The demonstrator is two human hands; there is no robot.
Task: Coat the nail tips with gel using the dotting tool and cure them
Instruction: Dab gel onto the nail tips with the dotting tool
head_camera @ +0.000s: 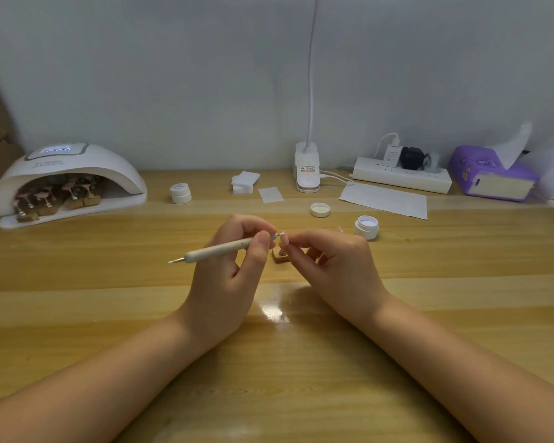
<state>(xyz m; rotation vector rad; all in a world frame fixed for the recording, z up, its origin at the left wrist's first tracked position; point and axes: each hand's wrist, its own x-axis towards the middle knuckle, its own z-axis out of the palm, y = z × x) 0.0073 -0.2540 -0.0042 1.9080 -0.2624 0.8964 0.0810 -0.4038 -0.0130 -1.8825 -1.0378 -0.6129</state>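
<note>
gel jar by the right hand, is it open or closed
Open. The gel jar shows its pale inside from above, and a lid lies apart on the table.

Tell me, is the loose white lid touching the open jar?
Apart. The head view shows bare table between the lid and the open jar.

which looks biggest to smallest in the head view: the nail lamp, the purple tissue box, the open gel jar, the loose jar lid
1. nail lamp
2. purple tissue box
3. open gel jar and loose jar lid: they look alike, so unranked.
</note>
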